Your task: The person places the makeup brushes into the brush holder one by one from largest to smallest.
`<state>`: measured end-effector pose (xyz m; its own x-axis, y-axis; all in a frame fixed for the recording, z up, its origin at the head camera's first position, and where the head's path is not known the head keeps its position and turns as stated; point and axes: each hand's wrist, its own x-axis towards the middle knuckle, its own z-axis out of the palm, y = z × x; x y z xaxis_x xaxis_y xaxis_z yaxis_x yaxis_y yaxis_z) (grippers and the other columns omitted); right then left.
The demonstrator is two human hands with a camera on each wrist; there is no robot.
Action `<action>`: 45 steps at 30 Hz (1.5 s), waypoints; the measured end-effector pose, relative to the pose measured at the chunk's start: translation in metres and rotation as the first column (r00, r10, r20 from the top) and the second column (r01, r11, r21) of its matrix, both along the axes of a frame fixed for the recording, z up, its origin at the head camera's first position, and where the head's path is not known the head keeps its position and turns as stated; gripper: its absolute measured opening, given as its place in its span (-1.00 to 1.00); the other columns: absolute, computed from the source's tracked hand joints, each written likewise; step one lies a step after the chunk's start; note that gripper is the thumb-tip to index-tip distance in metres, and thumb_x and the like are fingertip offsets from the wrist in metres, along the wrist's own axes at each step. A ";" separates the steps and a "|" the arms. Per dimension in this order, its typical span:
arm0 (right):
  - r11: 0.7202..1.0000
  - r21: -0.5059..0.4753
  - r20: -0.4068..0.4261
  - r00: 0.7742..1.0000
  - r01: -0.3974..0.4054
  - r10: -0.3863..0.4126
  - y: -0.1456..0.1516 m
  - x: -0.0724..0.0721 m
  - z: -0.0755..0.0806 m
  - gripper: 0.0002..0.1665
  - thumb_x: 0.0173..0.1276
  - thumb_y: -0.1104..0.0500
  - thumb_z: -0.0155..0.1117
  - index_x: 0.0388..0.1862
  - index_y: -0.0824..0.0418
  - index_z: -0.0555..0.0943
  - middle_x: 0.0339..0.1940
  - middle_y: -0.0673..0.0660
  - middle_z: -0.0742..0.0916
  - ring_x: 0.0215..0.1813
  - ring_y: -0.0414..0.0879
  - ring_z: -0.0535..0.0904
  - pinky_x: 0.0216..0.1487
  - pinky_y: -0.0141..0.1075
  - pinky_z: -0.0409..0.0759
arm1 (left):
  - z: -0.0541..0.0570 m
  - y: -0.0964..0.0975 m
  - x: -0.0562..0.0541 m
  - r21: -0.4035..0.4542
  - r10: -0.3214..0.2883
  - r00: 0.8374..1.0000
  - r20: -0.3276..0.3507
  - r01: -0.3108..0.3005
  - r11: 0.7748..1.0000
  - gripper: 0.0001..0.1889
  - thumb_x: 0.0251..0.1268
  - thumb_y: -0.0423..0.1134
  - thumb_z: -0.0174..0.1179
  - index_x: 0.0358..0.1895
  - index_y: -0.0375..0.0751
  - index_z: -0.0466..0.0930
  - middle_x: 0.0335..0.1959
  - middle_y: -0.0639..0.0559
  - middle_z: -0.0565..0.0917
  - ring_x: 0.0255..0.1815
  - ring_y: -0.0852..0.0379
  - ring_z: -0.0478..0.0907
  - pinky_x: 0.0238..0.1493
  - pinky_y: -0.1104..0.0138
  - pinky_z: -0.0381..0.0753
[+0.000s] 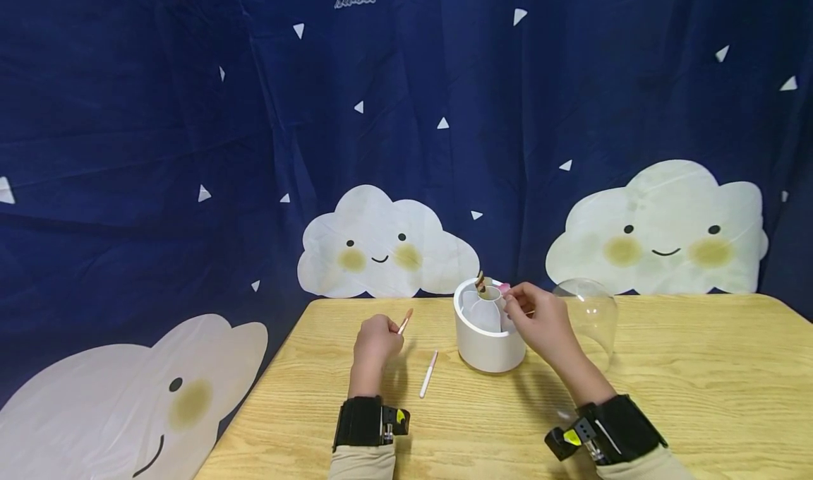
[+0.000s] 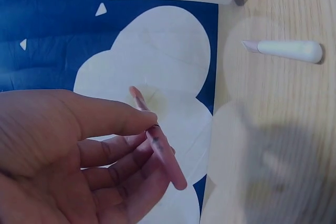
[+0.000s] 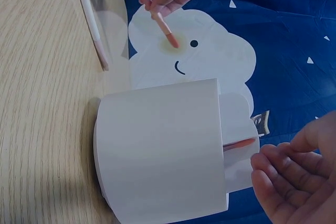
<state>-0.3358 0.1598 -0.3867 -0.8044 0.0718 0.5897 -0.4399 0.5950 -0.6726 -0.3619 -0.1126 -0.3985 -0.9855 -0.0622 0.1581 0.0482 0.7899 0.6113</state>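
Note:
My left hand (image 1: 379, 339) pinches a small makeup brush (image 2: 165, 156) between thumb and fingers, its pink handle slanting and its brownish bristle tip pointing away. Close by on the table lies another brush (image 1: 428, 374), white-handled with a pink end. Over the rim of a round white holder (image 1: 489, 349) with inner dividers, my right hand (image 1: 540, 318) has its fingers loosely bent. Beside those fingertips, a pink-tipped brush (image 3: 239, 144) sticks up out of the holder; a small gap shows between them in the right wrist view. A brown patterned piece (image 1: 480, 282) also rises from the holder.
A clear dome cover (image 1: 593, 325) stands on the wooden table (image 1: 711, 381), right of the holder and close behind my right forearm. At the table's back edge hangs a dark blue curtain (image 1: 406, 148) with smiling white clouds.

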 end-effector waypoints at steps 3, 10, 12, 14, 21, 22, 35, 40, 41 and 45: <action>1.000 0.000 0.004 1.000 -0.001 0.001 0.000 0.000 0.000 -0.89 0.39 0.34 0.24 -0.29 0.38 0.67 -0.47 0.14 0.74 -0.42 -0.08 0.64 -0.36 -0.44 0.60 | 0.000 0.000 0.000 0.008 -0.017 0.999 -0.031 0.018 1.000 -0.96 0.18 -0.45 0.25 -0.35 -0.30 0.68 -0.46 -0.01 0.64 -0.43 0.06 0.56 -0.38 0.22 0.57; 1.000 -0.001 0.001 1.000 -0.002 0.002 0.000 0.000 0.000 -0.88 0.39 0.34 0.24 -0.28 0.39 0.67 -0.47 0.14 0.74 -0.42 -0.08 0.65 -0.35 -0.44 0.60 | 0.005 0.006 0.000 0.090 -0.079 0.993 -0.083 0.086 0.992 -0.96 0.24 -0.41 0.29 -0.29 -0.32 0.65 -0.44 0.01 0.64 -0.39 0.09 0.55 -0.31 0.24 0.58; 1.000 -0.001 0.002 1.000 -0.002 0.002 0.000 0.000 0.000 -0.88 0.40 0.33 0.24 -0.28 0.39 0.67 -0.47 0.14 0.74 -0.42 -0.08 0.65 -0.35 -0.44 0.61 | 0.007 0.008 0.000 0.114 -0.096 0.991 -0.093 0.107 0.988 -0.95 0.26 -0.40 0.30 -0.26 -0.32 0.65 -0.41 -0.01 0.67 -0.35 0.06 0.59 -0.28 0.22 0.60; 1.000 -0.001 0.002 1.000 -0.002 0.002 0.000 -0.001 -0.001 -0.88 0.39 0.33 0.24 -0.28 0.40 0.67 -0.48 0.14 0.74 -0.42 -0.08 0.65 -0.34 -0.44 0.61 | 0.008 0.010 0.000 0.138 -0.116 0.987 -0.108 0.130 0.982 -0.94 0.28 -0.39 0.30 -0.24 -0.32 0.66 -0.38 -0.03 0.69 -0.30 0.03 0.63 -0.25 0.21 0.62; 1.000 -0.003 0.001 1.000 -0.005 0.005 0.001 -0.001 -0.001 -0.88 0.39 0.34 0.23 -0.28 0.40 0.67 -0.48 0.14 0.74 -0.42 -0.08 0.64 -0.35 -0.44 0.61 | 0.013 0.018 -0.001 0.269 -0.181 0.967 -0.178 0.225 0.936 -0.90 0.31 -0.40 0.27 -0.17 -0.36 0.67 -0.33 -0.09 0.70 -0.33 0.05 0.65 -0.29 0.27 0.64; 1.000 -0.003 0.002 1.000 -0.005 0.005 0.001 -0.001 -0.001 -0.88 0.39 0.34 0.23 -0.28 0.40 0.67 -0.48 0.14 0.74 -0.42 -0.08 0.64 -0.35 -0.44 0.61 | 0.014 0.020 0.000 0.283 -0.192 0.963 -0.189 0.241 0.929 -0.90 0.31 -0.41 0.27 -0.17 -0.37 0.67 -0.33 -0.10 0.69 -0.35 0.06 0.64 -0.30 0.28 0.64; 1.000 -0.002 -0.042 0.999 -0.003 0.003 0.001 -0.001 -0.003 -0.92 0.35 0.37 0.26 -0.32 0.38 0.67 -0.49 0.12 0.75 -0.43 -0.12 0.65 -0.36 -0.44 0.62 | 0.024 0.034 0.005 0.335 -0.255 0.945 -0.207 0.313 0.888 -0.86 0.38 -0.38 0.22 -0.09 -0.35 0.67 -0.27 -0.09 0.70 -0.27 0.07 0.59 -0.28 0.29 0.59; 1.000 -0.002 -0.039 0.999 -0.002 0.002 0.001 -0.001 -0.002 -0.91 0.36 0.36 0.25 -0.31 0.38 0.67 -0.49 0.12 0.75 -0.43 -0.12 0.64 -0.35 -0.44 0.61 | 0.024 0.039 0.006 0.336 -0.273 0.929 -0.248 0.347 0.876 -0.87 0.37 -0.38 0.22 -0.11 -0.35 0.68 -0.27 -0.10 0.71 -0.25 0.05 0.61 -0.25 0.28 0.61; 1.000 -0.002 -0.038 0.999 -0.002 0.002 0.001 -0.001 -0.002 -0.91 0.36 0.36 0.25 -0.31 0.38 0.67 -0.49 0.12 0.75 -0.43 -0.12 0.64 -0.35 -0.44 0.61 | 0.025 0.040 0.006 0.339 -0.279 0.926 -0.255 0.356 0.871 -0.87 0.38 -0.38 0.22 -0.11 -0.35 0.68 -0.27 -0.11 0.71 -0.24 0.04 0.62 -0.24 0.27 0.62; 1.000 -0.003 -0.034 0.999 -0.003 0.003 0.001 -0.001 -0.002 -0.91 0.37 0.36 0.24 -0.30 0.38 0.67 -0.49 0.12 0.74 -0.43 -0.12 0.64 -0.35 -0.44 0.61 | 0.026 0.045 0.008 0.356 -0.307 0.915 -0.263 0.388 0.850 -0.86 0.40 -0.38 0.20 -0.09 -0.35 0.68 -0.26 -0.11 0.71 -0.21 0.01 0.64 -0.20 0.24 0.62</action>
<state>-0.3367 0.1612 -0.3883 -0.7840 0.0716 0.6166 -0.4644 0.5914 -0.6592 -0.3537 -0.0680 -0.3729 -0.9075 0.1821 0.3784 0.4199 0.3953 0.8169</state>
